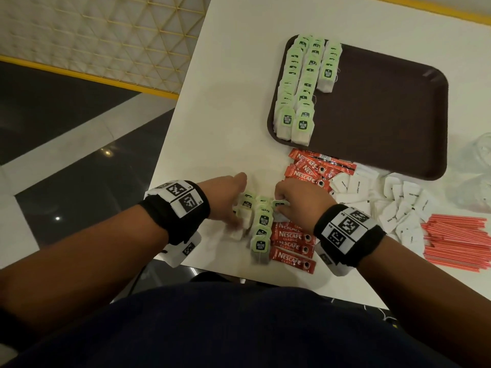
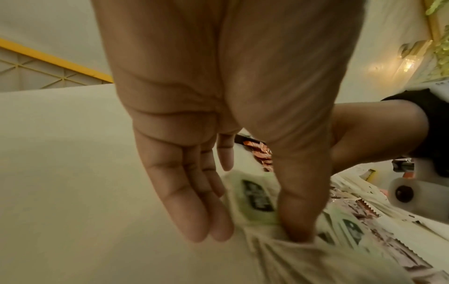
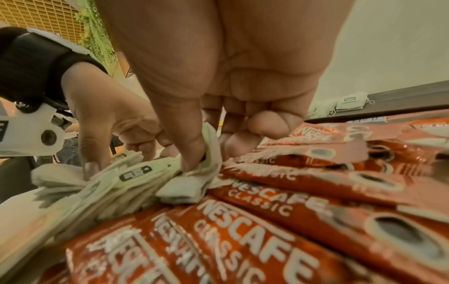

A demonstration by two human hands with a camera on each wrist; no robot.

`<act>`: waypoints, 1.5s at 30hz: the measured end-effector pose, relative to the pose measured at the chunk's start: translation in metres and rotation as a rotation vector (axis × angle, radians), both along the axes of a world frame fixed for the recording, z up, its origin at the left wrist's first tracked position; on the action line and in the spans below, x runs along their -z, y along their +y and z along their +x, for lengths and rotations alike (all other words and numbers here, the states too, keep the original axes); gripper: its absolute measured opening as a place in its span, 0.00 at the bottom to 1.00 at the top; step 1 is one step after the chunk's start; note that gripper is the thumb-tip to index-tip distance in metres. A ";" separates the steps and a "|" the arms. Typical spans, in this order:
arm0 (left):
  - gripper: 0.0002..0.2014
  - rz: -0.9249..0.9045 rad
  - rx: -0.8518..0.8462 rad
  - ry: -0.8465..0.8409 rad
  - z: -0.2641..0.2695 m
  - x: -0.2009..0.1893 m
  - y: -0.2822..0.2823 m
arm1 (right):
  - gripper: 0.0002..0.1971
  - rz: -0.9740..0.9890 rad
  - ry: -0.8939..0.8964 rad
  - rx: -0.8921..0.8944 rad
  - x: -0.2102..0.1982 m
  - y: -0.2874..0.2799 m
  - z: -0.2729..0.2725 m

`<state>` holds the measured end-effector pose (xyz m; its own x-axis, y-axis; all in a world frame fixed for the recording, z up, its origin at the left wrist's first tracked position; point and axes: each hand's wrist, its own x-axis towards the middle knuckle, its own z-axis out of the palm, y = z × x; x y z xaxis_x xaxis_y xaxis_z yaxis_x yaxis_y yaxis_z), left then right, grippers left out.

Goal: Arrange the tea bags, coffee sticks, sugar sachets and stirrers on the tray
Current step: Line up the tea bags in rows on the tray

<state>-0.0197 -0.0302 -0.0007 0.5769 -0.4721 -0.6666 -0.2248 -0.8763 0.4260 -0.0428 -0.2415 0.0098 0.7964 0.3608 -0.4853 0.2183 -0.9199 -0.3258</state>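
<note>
A brown tray (image 1: 385, 107) lies at the back right, with rows of green-tagged tea bags (image 1: 300, 83) filling its left side. Loose tea bags (image 1: 261, 232) sit near the table's front edge between my hands. My left hand (image 1: 236, 208) holds a stack of them (image 2: 255, 198) between thumb and fingers. My right hand (image 1: 281, 200) pinches one tea bag (image 3: 211, 146) at the pile's right side. Red coffee sticks (image 1: 292, 243) lie under my right wrist, with more (image 1: 316, 168) in front of the tray. White sugar sachets (image 1: 398, 205) and red-striped stirrers (image 1: 457, 243) lie to the right.
The white table (image 1: 225, 115) ends on the left above a dark floor, and its front edge runs just below the loose tea bags. A clear plastic bag (image 1: 473, 160) lies at the far right. The tray's right side is bare.
</note>
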 end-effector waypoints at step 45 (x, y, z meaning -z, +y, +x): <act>0.17 -0.957 -0.862 0.290 0.164 -0.031 -0.087 | 0.05 1.041 0.159 1.048 -0.008 -0.105 0.154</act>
